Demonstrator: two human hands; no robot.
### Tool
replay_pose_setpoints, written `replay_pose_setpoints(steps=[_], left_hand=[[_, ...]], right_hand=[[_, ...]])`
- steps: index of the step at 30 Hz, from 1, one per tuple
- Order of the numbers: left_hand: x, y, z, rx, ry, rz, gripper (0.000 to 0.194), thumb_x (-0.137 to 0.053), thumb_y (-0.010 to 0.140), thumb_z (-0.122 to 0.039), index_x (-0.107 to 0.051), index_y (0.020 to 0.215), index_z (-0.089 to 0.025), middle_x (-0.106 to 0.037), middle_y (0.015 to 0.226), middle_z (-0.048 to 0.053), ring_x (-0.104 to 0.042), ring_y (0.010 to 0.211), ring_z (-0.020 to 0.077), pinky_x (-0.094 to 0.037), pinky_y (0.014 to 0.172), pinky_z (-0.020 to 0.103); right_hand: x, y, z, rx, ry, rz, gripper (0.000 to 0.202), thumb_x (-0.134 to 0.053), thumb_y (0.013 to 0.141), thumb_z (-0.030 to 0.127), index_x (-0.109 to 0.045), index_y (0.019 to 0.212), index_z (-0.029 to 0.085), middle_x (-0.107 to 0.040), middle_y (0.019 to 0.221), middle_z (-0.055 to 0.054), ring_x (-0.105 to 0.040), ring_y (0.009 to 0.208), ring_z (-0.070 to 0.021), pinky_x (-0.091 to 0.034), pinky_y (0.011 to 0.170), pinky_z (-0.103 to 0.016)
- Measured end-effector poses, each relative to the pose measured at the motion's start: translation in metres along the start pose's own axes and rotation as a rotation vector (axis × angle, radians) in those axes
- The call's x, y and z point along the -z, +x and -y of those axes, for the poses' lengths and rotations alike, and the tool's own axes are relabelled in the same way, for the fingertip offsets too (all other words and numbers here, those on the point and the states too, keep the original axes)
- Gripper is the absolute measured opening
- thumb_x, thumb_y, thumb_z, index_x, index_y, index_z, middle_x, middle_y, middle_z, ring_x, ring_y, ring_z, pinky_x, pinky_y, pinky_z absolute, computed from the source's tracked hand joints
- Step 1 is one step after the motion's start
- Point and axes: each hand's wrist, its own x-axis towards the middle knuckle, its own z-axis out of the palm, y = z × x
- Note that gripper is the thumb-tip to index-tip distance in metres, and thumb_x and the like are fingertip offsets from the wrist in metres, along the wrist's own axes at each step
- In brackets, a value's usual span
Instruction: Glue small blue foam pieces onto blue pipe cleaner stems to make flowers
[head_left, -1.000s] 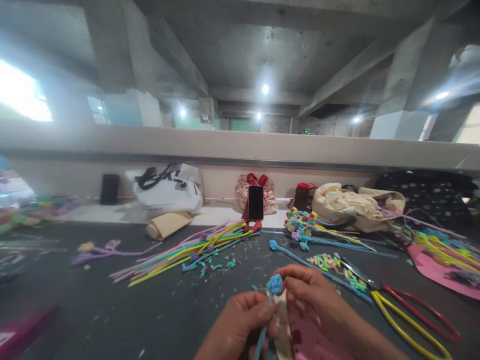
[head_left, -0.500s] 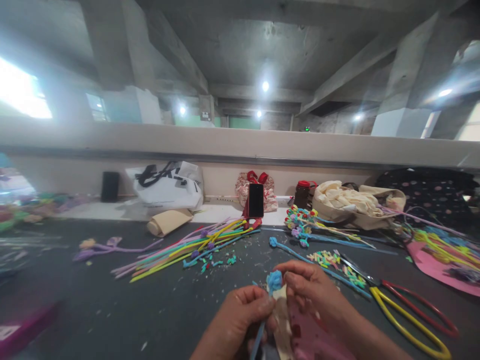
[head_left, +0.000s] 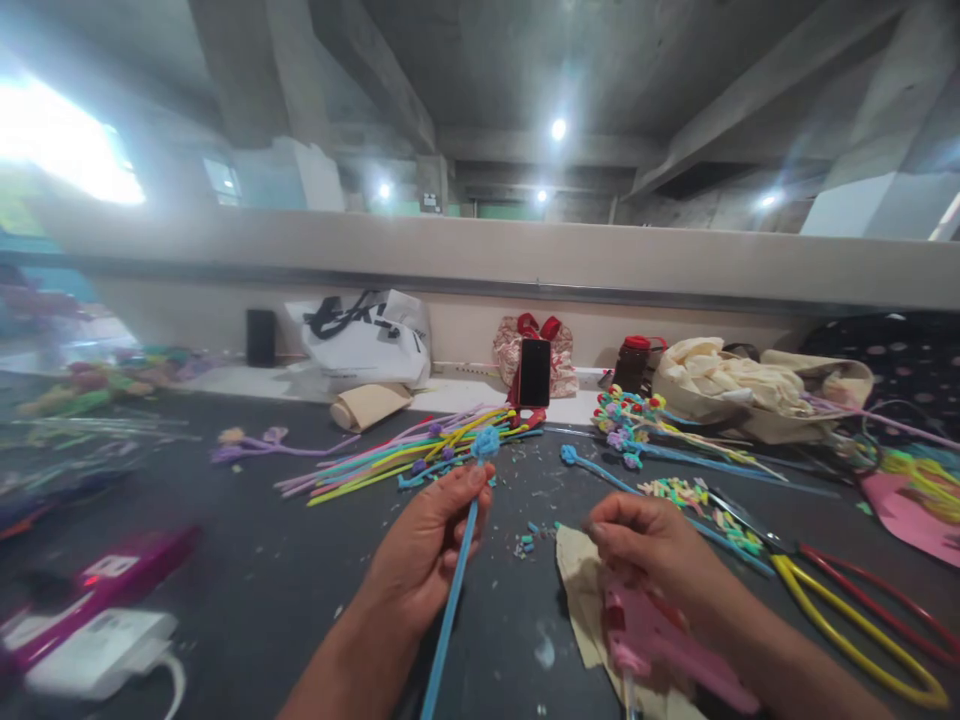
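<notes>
"Looking at the left hand [head_left: 439, 530], what is it pinching?"

"A blue stem [head_left: 453, 600]. Thumb and fingers close on it just under its knotted head [head_left: 486, 443], which stands above the fingertips; the rest slants down to the near edge of view."

"And the right hand [head_left: 652, 540]?"

"It is over the pink glue gun [head_left: 667, 650], near the edge of a beige cloth [head_left: 577, 590]. Thumb and forefinger are narrow, tips almost together. I cannot tell whether something small sits between them, or whether the lower fingers touch the gun."

"How far along does it look?"

"The head on this stem seems formed: it is rounded and sits right at the tip. Whether it is firmly fixed, I can't tell. Another blue stem [head_left: 600, 468] with a similar head lies on the table [head_left: 300, 600], partly behind the right hand; that one looks made too."

"Anything fuller?"

"Farther back lies a bunch [head_left: 626, 425] of small coloured heads on stems, apparently done."

"And what is left?"

"In my judgement, the loose rods [head_left: 390, 455], many without heads, and the cut bits [head_left: 675, 490] beside the scissors [head_left: 791, 562] look unused. The held stem is apart from the bunch."
</notes>
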Motion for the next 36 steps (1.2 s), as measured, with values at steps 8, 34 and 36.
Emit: replay_pose_setpoints(steps=[8,34,36], left_hand=[[0.000,0.000,0.002,0.048,-0.026,0.047,0.015,-0.065,0.065,-0.019,-0.058,0.075,-0.012,-0.052,0.053,-0.005,-0.037,0.033,-0.0018,-0.021,0.026,0.005],[0.028,-0.008,-0.055,-0.311,-0.272,-0.070,0.011,-0.044,0.079,-0.014,-0.054,0.075,-0.014,-0.043,0.052,-0.004,-0.032,0.034,0.0024,-0.024,0.026,0.009],[0.028,-0.008,-0.054,-0.305,-0.273,-0.076,0.010,-0.045,0.079,-0.015,-0.054,0.075,-0.014,-0.043,0.053,-0.004,-0.032,0.034,0.0023,-0.025,0.026,0.010]], right_hand=[[-0.005,0.015,0.018,0.366,-0.950,0.156,0.018,-0.049,0.078,0.020,-0.066,0.078,0.017,-0.067,0.073,-0.001,-0.059,0.067,-0.0127,-0.041,0.059,-0.019],[-0.068,0.110,0.001,0.422,-1.468,0.220,0.018,-0.048,0.085,0.025,-0.056,0.095,0.014,-0.059,0.097,-0.005,-0.057,0.083,-0.0168,-0.046,0.071,-0.035],[-0.071,0.112,0.002,0.442,-1.441,0.250,0.017,-0.047,0.085,0.023,-0.059,0.094,0.015,-0.060,0.095,-0.005,-0.057,0.083,-0.0162,-0.044,0.071,-0.031]])
